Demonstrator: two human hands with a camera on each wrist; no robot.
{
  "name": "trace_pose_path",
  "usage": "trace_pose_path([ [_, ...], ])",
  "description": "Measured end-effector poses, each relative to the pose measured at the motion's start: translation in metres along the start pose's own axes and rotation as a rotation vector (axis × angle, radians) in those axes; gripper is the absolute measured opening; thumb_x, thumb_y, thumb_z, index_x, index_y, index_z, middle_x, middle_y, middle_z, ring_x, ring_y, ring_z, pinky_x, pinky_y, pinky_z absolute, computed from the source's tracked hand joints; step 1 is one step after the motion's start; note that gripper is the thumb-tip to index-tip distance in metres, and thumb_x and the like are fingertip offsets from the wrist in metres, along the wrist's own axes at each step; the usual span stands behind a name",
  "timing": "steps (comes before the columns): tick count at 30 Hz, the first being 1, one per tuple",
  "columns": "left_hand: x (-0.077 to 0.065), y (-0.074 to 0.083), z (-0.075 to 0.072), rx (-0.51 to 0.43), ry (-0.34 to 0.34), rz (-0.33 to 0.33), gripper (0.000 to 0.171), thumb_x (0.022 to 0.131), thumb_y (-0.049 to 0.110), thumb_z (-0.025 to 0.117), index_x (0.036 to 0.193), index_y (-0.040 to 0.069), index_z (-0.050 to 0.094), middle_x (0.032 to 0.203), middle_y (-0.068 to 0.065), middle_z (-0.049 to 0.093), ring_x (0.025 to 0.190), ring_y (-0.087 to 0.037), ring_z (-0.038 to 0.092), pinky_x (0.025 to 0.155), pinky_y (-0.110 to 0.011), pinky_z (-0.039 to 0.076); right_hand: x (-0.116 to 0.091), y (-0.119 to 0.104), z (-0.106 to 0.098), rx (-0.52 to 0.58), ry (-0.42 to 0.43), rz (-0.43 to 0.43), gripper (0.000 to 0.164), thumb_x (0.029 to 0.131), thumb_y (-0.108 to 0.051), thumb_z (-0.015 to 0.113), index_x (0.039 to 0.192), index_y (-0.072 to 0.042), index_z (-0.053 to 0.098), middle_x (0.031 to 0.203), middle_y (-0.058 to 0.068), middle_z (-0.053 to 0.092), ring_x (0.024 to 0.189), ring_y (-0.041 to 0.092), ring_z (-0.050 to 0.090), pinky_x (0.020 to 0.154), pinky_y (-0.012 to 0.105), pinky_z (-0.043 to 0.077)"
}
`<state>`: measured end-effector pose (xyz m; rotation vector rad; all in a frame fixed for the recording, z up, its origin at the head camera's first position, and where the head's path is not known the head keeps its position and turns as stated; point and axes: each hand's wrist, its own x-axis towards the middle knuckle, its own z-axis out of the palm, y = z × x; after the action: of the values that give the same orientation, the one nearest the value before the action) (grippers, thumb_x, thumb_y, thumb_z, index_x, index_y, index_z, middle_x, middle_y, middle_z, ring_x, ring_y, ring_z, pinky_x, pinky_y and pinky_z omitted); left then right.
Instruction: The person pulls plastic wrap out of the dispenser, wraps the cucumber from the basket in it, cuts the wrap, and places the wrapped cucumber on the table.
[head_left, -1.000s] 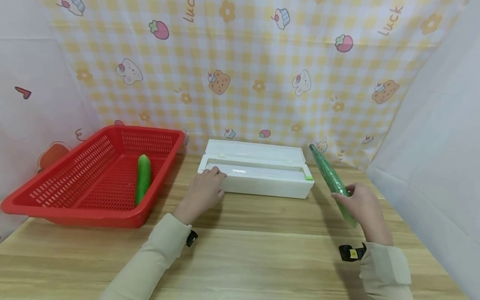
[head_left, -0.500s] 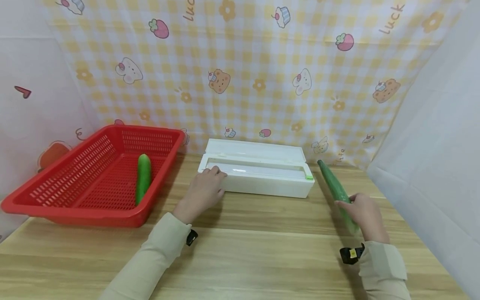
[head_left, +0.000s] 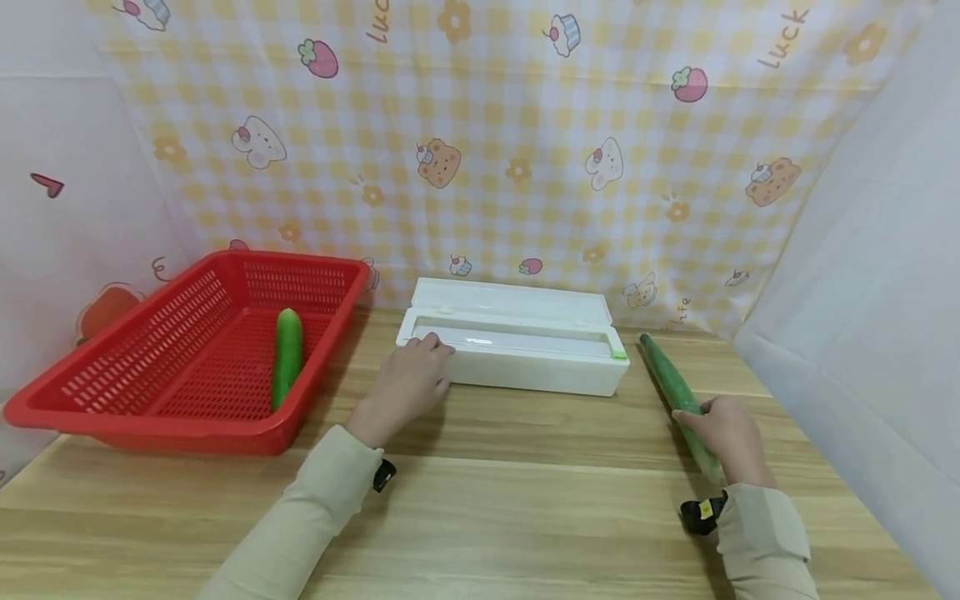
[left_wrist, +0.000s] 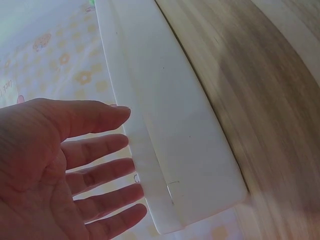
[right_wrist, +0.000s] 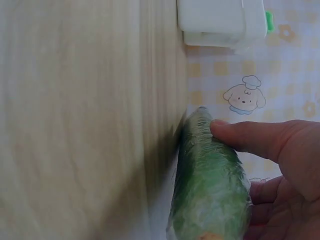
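Observation:
My right hand (head_left: pixel 726 433) grips a cucumber (head_left: pixel 670 377) between thumb and fingers, low over the table at the right. Clear cling film covers the cucumber (right_wrist: pixel 210 185), wrinkled and shiny in the right wrist view. In the middle stands a white cling film dispenser (head_left: pixel 525 371), its lid (head_left: pixel 510 302) tipped back and a green slider (head_left: pixel 618 355) at its right end. My left hand (head_left: pixel 408 375) rests at the dispenser's left front edge. Its fingers (left_wrist: pixel 102 172) look fairly straight and spread along that edge in the left wrist view, holding nothing.
A red plastic basket (head_left: pixel 187 425) with slotted sides stands at the left. Another cucumber (head_left: pixel 287 358) lies in it along the right side. Behind the wooden table (head_left: pixel 525 525) hangs a yellow checked curtain (head_left: pixel 517 125).
My right hand has lowered the wrapped cucumber towards the table and a little to the right, and its far tip has dropped. My left hand and the dispenser stay where they were.

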<state>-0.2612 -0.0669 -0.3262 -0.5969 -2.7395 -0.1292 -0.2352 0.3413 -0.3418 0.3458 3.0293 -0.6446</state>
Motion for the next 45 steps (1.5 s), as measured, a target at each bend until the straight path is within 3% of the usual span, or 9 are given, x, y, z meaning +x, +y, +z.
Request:
trace_pose_path([
  [6,0.0,0.0,0.0,-0.009,-0.011,-0.004,0.033,0.085,0.018,0.064,0.116,0.006,0.062,0.102,-0.011,0.06,0.085,-0.025,0.057,0.07,-0.037,0.05,0.001,0.003,0.003,0.022,0.004,0.001,0.038,0.088,-0.035,0.059,0.067,-0.002,0.057,0.052,-0.002,0.04,0.049,0.012,0.039,0.047,0.028,0.034],
  [11,0.001,0.0,0.002,-0.001,-0.008,-0.001,0.034,0.085,0.019,0.064,0.116,0.006,0.062,0.102,-0.011,0.06,0.085,-0.025,0.057,0.069,-0.037,0.05,0.003,0.004,0.001,-0.009,-0.037,-0.014,0.048,0.089,-0.039,0.057,0.083,0.008,0.061,0.058,0.003,0.048,0.053,0.014,0.044,0.05,0.029,0.037],
  [16,0.0,0.0,0.002,0.005,-0.007,-0.002,0.034,0.085,0.02,0.064,0.116,0.007,0.062,0.102,-0.011,0.06,0.084,-0.025,0.057,0.069,-0.037,0.05,0.006,0.002,-0.004,-0.091,-0.085,-0.039,0.073,0.09,-0.048,0.053,0.115,0.02,0.05,0.087,0.027,0.06,0.072,0.031,0.057,0.063,0.038,0.046],
  [20,0.001,0.0,0.002,-0.003,-0.009,-0.003,0.034,0.085,0.019,0.064,0.116,0.006,0.062,0.101,-0.011,0.06,0.083,-0.025,0.057,0.069,-0.037,0.05,0.008,-0.002,-0.007,-0.116,-0.111,-0.034,0.085,0.09,-0.052,0.05,0.125,0.024,0.036,0.119,0.043,0.045,0.101,0.052,0.051,0.082,0.053,0.046],
  [24,0.001,-0.001,0.002,-0.003,-0.014,-0.001,0.034,0.085,0.018,0.064,0.116,0.006,0.062,0.101,-0.011,0.06,0.082,-0.025,0.056,0.068,-0.037,0.05,0.005,-0.01,-0.008,-0.069,-0.081,-0.053,0.083,0.091,-0.048,0.051,0.13,0.022,0.029,0.125,0.045,0.036,0.108,0.055,0.043,0.086,0.057,0.042],
  [31,0.001,-0.002,0.0,-0.023,-0.019,-0.01,0.033,0.085,0.017,0.062,0.117,0.007,0.062,0.107,-0.011,0.06,0.086,-0.026,0.057,0.071,-0.038,0.05,0.0,-0.043,0.001,0.027,0.116,-0.296,0.057,0.094,-0.025,0.054,0.131,0.015,0.036,0.128,0.038,0.036,0.116,0.052,0.035,0.094,0.062,0.033],
  [38,0.002,-0.006,0.001,-0.102,0.064,-0.053,0.033,0.084,0.011,0.063,0.116,0.006,0.061,0.109,-0.013,0.059,0.085,-0.025,0.06,0.067,-0.037,0.052,-0.004,-0.082,0.02,0.05,0.157,-0.584,0.051,0.089,-0.012,0.06,0.131,0.01,0.041,0.14,0.029,0.035,0.129,0.045,0.032,0.105,0.057,0.027],
  [41,0.002,-0.009,0.003,-0.131,0.108,-0.05,0.031,0.083,0.008,0.064,0.114,0.004,0.062,0.106,-0.013,0.059,0.075,-0.023,0.059,0.058,-0.033,0.05,-0.005,-0.09,0.029,0.03,0.141,-0.633,0.055,0.089,-0.011,0.06,0.134,0.009,0.038,0.143,0.026,0.032,0.131,0.044,0.032,0.105,0.055,0.029],
  [45,0.001,-0.011,0.003,-0.165,0.111,-0.035,0.032,0.083,0.005,0.064,0.114,0.003,0.06,0.108,-0.016,0.059,0.076,-0.024,0.06,0.059,-0.034,0.051,-0.007,-0.095,0.037,-0.004,0.127,-0.639,0.061,0.089,-0.011,0.061,0.138,0.009,0.03,0.146,0.027,0.027,0.133,0.044,0.026,0.106,0.055,0.026],
])
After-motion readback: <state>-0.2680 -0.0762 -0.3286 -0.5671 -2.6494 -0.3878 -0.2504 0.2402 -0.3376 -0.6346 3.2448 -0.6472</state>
